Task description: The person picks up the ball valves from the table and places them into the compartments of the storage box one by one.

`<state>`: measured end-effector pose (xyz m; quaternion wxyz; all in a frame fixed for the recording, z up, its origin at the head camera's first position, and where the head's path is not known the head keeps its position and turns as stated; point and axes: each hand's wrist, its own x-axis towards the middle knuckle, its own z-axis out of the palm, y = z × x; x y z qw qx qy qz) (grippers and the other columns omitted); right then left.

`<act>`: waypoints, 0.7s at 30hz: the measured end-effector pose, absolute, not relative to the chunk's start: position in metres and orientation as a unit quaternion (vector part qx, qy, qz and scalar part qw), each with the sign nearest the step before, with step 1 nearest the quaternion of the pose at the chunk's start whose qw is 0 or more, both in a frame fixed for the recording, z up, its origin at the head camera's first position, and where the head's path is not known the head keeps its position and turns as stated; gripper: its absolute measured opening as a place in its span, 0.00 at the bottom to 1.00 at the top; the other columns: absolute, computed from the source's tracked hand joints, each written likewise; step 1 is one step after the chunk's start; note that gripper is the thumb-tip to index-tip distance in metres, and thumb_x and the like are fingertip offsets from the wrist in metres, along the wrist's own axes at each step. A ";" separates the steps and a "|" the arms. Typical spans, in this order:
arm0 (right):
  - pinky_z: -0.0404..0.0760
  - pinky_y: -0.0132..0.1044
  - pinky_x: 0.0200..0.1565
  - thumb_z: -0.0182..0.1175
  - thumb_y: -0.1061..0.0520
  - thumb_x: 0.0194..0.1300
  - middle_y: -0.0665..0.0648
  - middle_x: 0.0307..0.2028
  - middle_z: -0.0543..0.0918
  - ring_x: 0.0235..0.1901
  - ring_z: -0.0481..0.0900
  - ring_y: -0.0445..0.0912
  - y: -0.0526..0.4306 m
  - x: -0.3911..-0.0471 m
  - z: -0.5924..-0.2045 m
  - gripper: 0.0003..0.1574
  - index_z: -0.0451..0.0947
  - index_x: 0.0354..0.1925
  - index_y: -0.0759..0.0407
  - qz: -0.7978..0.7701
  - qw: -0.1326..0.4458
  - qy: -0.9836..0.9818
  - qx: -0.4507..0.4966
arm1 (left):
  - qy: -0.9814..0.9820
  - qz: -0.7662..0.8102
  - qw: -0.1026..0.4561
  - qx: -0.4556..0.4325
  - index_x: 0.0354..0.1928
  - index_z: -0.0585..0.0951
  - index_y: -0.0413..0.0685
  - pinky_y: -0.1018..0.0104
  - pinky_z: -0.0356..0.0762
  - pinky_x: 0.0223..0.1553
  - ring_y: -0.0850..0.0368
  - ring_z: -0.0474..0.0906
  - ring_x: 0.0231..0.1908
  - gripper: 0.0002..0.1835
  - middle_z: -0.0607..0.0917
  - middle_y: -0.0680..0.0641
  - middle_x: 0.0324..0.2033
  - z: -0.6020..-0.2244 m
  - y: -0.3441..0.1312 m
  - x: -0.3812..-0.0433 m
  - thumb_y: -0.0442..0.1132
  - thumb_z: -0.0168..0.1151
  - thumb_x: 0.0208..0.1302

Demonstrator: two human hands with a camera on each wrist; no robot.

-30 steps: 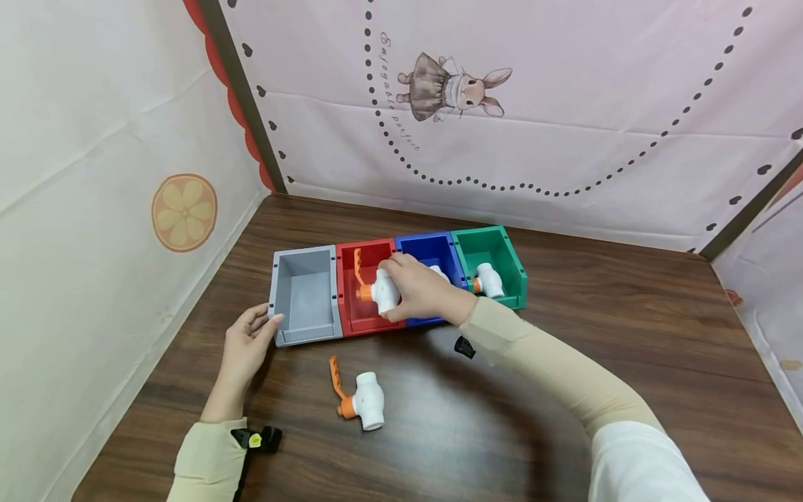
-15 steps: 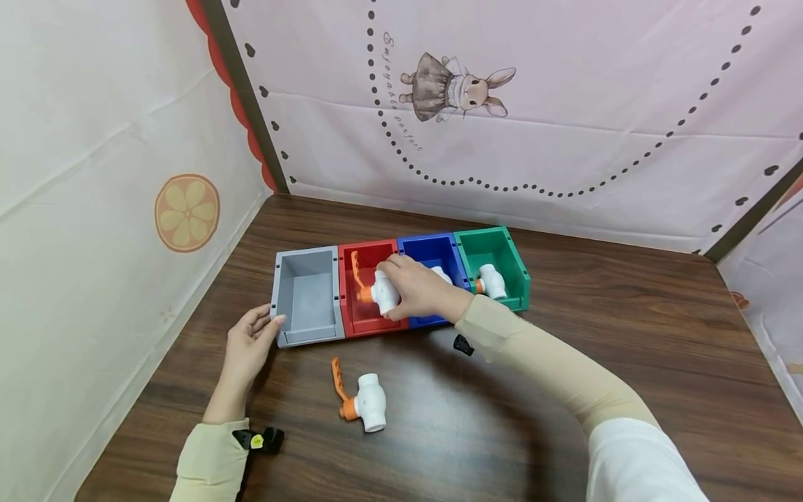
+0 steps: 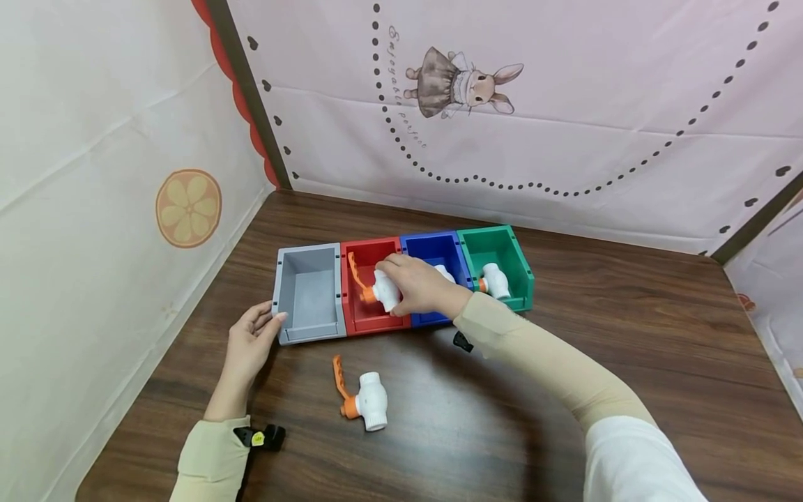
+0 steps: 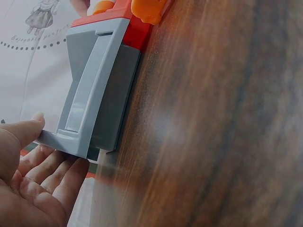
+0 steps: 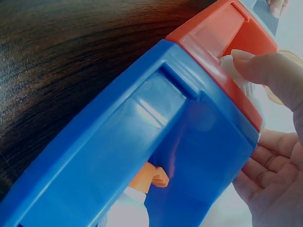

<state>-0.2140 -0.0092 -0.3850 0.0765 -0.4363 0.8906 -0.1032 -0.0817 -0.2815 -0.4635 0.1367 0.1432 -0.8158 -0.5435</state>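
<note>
My right hand (image 3: 419, 284) grips a white ball valve (image 3: 386, 291) with an orange lever handle, over the red bin (image 3: 376, 325). In the right wrist view, the thumb presses on the valve's white end (image 5: 232, 71); much of the valve is hidden. My left hand (image 3: 252, 341) pinches the near left corner of the grey bin (image 3: 310, 335), thumb on the rim (image 4: 59, 140) and fingers beneath. Another white ball valve (image 3: 373, 401) with an orange handle lies on the table in front of the bins.
A blue bin (image 3: 433, 240) and a green bin (image 3: 523, 279) continue the row rightward. One valve (image 3: 444, 272) lies in the blue bin, partly hidden by my hand, and another (image 3: 495, 282) in the green. Cloth walls (image 3: 564, 125) border the brown table (image 3: 627, 307).
The held valve has tilted slightly, its handle top leaning farther left over the red bin. My left hand keeps its place on the grey bin. The head view has shifted a little.
</note>
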 end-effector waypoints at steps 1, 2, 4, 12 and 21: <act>0.73 0.41 0.60 0.76 0.50 0.46 0.57 0.59 0.72 0.56 0.70 0.49 -0.009 -0.214 -0.385 0.49 0.66 0.63 0.59 -0.104 0.077 0.891 -0.436 | -0.816 -0.542 0.139 0.142 0.58 0.73 0.31 0.90 0.70 0.41 0.84 0.71 0.39 0.22 0.78 0.31 0.53 -0.463 -0.282 -0.082 0.39 0.58 0.67; 0.73 0.41 0.60 0.76 0.51 0.46 0.57 0.59 0.72 0.56 0.70 0.49 -0.009 -0.214 -0.384 0.49 0.66 0.63 0.59 -0.104 0.077 0.891 -0.436 | -0.817 -0.541 0.140 0.142 0.58 0.73 0.31 0.90 0.70 0.41 0.84 0.71 0.39 0.22 0.78 0.31 0.53 -0.463 -0.282 -0.083 0.38 0.58 0.67; 0.73 0.41 0.60 0.76 0.51 0.46 0.57 0.59 0.72 0.57 0.70 0.49 -0.010 -0.215 -0.384 0.49 0.66 0.63 0.60 -0.102 0.077 0.891 -0.435 | -0.819 -0.538 0.143 0.141 0.58 0.73 0.31 0.90 0.70 0.41 0.85 0.71 0.39 0.22 0.78 0.31 0.53 -0.462 -0.282 -0.084 0.38 0.58 0.67; 0.70 0.43 0.62 0.75 0.49 0.46 0.57 0.58 0.73 0.57 0.70 0.49 -0.016 -0.217 -0.381 0.48 0.67 0.62 0.59 -0.068 0.078 0.893 -0.439 | -0.818 -0.535 0.146 0.150 0.57 0.73 0.31 0.91 0.70 0.40 0.85 0.71 0.38 0.21 0.79 0.30 0.52 -0.461 -0.282 -0.083 0.37 0.59 0.67; 0.60 0.45 0.69 0.75 0.47 0.47 0.57 0.59 0.73 0.61 0.67 0.49 -0.018 -0.220 -0.385 0.49 0.67 0.63 0.59 -0.038 0.085 0.897 -0.433 | -0.814 -0.544 0.135 0.154 0.58 0.73 0.31 0.90 0.70 0.39 0.83 0.72 0.39 0.22 0.78 0.29 0.53 -0.457 -0.277 -0.081 0.37 0.59 0.67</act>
